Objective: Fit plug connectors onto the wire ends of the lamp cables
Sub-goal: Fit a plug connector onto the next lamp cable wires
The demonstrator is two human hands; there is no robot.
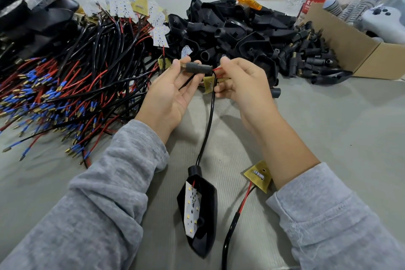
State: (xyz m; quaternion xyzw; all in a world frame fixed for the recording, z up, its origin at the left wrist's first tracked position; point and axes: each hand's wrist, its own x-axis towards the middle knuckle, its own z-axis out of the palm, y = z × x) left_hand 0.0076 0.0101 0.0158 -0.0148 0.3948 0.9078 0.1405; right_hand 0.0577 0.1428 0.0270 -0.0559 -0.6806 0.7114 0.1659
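Left hand (169, 92), palm up above the table's (328, 138) middle, pinches the black plug connector (200, 67) between thumb and fingertips; right hand (242, 85), fingers curled, pinches the red wire end (217, 69) at the connector's mouth, the black lamp cable (209, 120) hanging down to the lamp housing (198, 210) near the front edge

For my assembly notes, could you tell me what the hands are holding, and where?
The left hand pinches the black plug connector near its threaded brass end; the right hand pinches the red wire and black cable at its other end.
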